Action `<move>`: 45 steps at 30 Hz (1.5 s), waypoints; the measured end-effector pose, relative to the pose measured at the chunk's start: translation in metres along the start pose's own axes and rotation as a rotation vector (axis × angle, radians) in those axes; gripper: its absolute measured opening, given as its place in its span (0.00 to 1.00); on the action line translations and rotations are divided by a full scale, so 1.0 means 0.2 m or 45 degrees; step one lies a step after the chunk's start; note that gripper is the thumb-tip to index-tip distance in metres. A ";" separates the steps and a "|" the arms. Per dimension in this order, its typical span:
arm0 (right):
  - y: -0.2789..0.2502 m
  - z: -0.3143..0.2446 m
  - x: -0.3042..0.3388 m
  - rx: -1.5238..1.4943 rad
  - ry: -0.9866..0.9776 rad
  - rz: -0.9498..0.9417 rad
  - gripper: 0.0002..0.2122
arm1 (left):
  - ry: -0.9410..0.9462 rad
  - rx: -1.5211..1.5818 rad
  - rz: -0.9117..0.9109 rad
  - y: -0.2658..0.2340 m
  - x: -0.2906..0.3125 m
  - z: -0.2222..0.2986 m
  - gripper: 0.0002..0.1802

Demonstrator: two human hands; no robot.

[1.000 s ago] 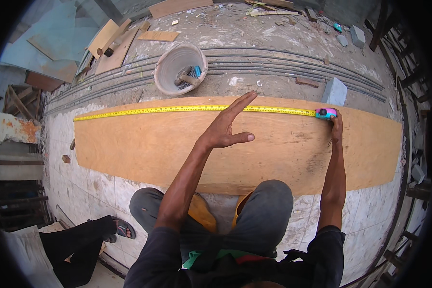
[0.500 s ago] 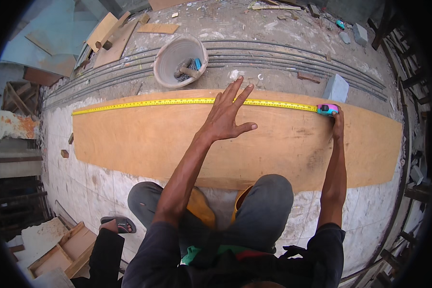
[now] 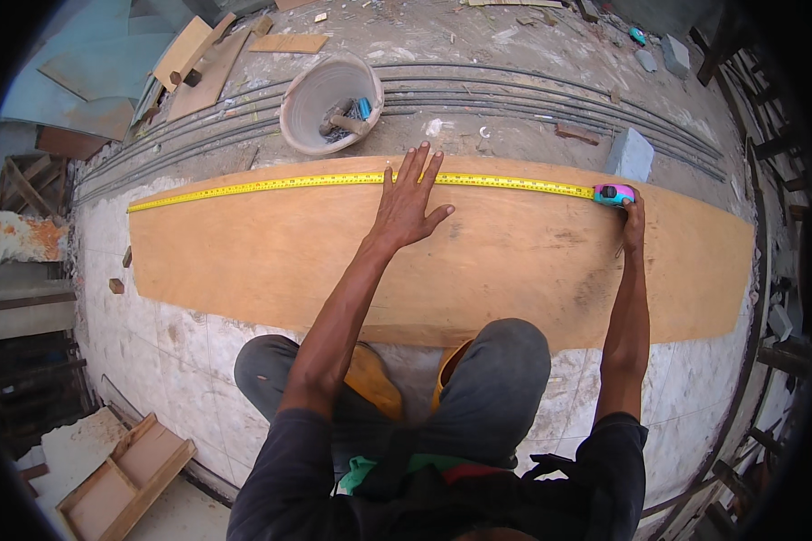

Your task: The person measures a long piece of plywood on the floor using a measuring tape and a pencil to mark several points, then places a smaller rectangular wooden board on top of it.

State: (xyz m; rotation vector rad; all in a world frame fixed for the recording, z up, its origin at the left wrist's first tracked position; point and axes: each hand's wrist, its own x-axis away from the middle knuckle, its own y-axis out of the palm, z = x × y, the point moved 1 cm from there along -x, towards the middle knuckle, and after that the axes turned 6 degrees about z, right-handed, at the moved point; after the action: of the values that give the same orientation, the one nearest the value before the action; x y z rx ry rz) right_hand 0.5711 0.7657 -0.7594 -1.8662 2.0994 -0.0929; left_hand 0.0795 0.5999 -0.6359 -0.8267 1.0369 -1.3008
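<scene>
A long plywood sheet lies across the floor in front of my knees. Along its far edge runs the yellow blade of a tape measure, drawn out from the sheet's left end. The pink and teal tape measure case sits toward the right, with my right hand closed around its near right corner. My left hand is spread flat over the blade near the middle, fingers pointing away from me. Its palm covers a short stretch of the tape; whether it presses on the wood I cannot tell.
Beyond the sheet stands a dirty bucket with a hammer-like tool and a blue item inside. Several thin metal rods lie behind it. A pale block rests near the sheet's far right edge. A wooden frame is at lower left.
My left hand has come down flatter across the tape blade. My right hand stays on the case. A sandalled foot at the lower left has left the view, which has shifted slightly.
</scene>
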 end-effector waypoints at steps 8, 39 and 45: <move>0.01 -0.12 0.02 0.168 -0.029 -0.001 0.21 | 0.142 -0.221 -0.090 0.35 0.06 -0.11 0.46; 0.03 -0.37 0.06 1.002 -0.107 0.244 0.30 | 0.151 -0.210 0.108 0.47 0.09 -0.13 0.45; 0.03 -0.42 0.06 1.118 -0.088 0.184 0.32 | 0.137 -0.233 0.157 0.53 0.06 0.00 0.44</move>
State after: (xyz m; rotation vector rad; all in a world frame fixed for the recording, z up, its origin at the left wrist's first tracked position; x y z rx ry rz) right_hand 0.5402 0.7399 -0.6840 -1.1607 1.7059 -0.7622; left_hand 0.1169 0.6011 -0.7353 -0.8227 1.2867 -1.1682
